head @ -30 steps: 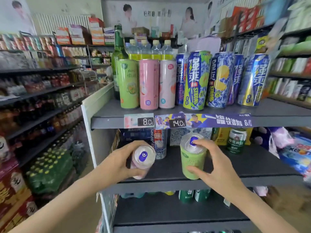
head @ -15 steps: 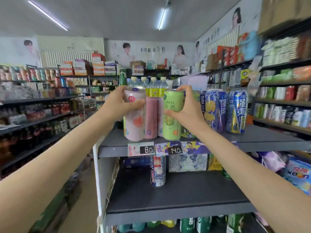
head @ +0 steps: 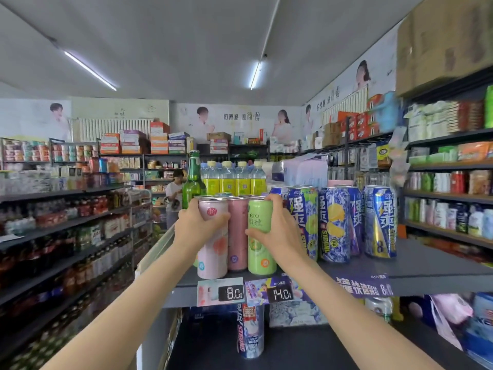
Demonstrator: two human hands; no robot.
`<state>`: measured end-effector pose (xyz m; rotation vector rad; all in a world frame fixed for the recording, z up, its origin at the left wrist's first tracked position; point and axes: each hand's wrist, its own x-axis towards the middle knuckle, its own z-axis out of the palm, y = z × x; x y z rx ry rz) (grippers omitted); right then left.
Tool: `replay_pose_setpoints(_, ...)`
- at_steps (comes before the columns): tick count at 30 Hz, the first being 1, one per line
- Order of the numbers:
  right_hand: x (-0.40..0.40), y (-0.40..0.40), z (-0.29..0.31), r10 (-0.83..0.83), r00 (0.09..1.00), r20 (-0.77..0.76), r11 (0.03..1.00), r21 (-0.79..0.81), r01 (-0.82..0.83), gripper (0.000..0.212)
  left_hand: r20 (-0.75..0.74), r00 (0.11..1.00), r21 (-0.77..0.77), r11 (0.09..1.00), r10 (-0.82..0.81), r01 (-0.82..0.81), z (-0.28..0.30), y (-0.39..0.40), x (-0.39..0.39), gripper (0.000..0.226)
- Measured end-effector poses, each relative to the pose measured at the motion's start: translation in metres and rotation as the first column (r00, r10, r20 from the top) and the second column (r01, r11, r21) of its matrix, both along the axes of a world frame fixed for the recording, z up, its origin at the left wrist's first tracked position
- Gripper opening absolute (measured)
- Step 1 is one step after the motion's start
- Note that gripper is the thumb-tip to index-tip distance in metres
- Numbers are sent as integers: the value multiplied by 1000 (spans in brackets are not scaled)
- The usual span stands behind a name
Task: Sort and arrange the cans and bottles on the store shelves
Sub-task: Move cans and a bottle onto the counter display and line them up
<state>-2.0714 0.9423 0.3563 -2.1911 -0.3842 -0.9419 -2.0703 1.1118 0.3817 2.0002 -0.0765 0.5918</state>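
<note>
Now we grip both upright cans mid-frame: left hand [head: 198, 227] wraps pink can [head: 213, 252], right hand [head: 277, 231] wraps green can [head: 260, 244]; shelf [head: 426, 273] directly beneath.

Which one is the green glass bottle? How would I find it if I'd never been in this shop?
Start at the dark top shelf where the two hands are setting cans. At its back left, behind the pale pink can that the left hand grips, stands the green glass bottle. It is the only glass thing there, taller than every can, with a narrow foil-wrapped neck, beside clear yellow-labelled water bottles.
</note>
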Motion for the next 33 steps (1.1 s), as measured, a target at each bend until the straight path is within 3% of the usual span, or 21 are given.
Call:
replay_pose_setpoints(4, 8, -1, 0, 27, 999, -24, 999, 19, -27, 75, 34, 996, 84, 992, 88, -90, -10, -7, -3, 79)
replay_pose_setpoints(11, 17, -4, 2, 66, 995, -72, 998, 15, -65, 81, 59, 995, -38, 996, -77, 80, -23, -4, -4, 92)
replay_pose_setpoints(15, 15, -16, 7, 86, 963, -255, 985, -125, -121, 104, -28, 983, -153, 972, -184, 178, -34, 4, 0, 121)
replay_pose_setpoints(22, 18, -11, 12, -34, 972, -233, 974, -227, -20, 111, -36, 942, -169, 931, -333, 323, -41, 13, 3, 93)
replay_pose_setpoints(29, 37, 6, 0, -120, 982, -144, 963, -257, 80, 104, -4, 928, -202, 909, -373, 365, -44, 12, -2, 90)
replay_pose_setpoints(33, 43, 7, -3, -92, 986, -140, 971, -231, 58, 101, -19, 923, -168, 912, -384, 375, -47, 18, -3, 87)
